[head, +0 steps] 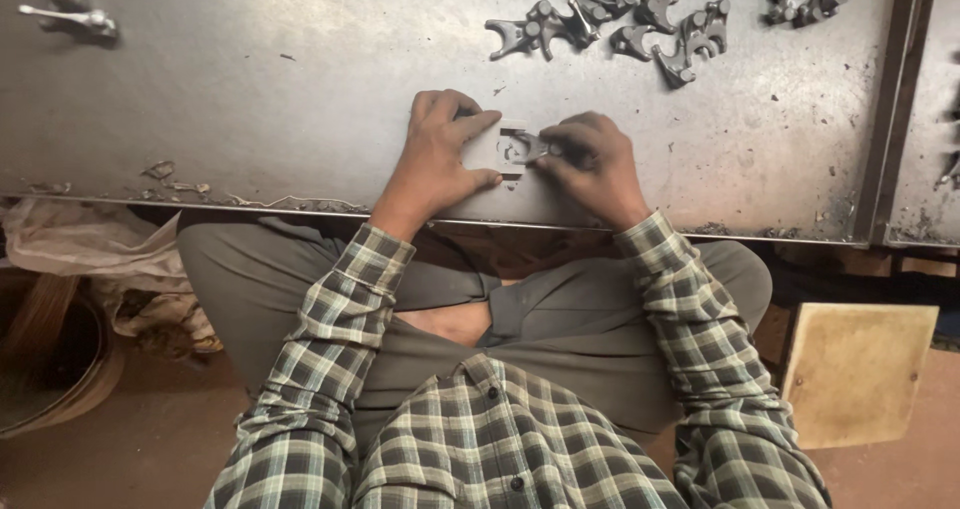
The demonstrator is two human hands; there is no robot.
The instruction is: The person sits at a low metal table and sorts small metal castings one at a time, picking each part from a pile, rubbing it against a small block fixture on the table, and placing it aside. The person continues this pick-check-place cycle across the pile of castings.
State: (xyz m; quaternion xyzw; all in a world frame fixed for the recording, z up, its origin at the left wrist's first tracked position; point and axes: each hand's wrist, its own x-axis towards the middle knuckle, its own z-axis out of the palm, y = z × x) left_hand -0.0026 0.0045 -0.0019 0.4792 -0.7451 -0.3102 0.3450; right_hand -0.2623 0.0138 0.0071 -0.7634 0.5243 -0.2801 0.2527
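— From the head view, what are the hands doing?

— The left hand (440, 149) is pressing a small pale plate (497, 150) flat on the steel surface (250, 119), close to its near edge. Its fingers are curling round the plate's left side, thumb at the near edge, so they are closed on it. The right hand (592, 159) is pinching a small dark part (530, 147) and holding it over the plate's cut-out; those fingers are closed on the part.

— How would that part handle?

— I'd judge it a stiff metal casting, dense for its size, not fragile, maybe a little oily. The right end, where the fingers are already sitting, looks like the place to hold it.

— Which way is it pointing?

— Its long axis is lying roughly left to right, along the surface's edge, free end pointing left into the plate. Finer detail I cannot tell.

— Anything else about?

— A heap of like parts (610, 24) is lying farther back, well apart from the hands, and a yellowish board (860, 369) is sitting low at the right, by the knee.
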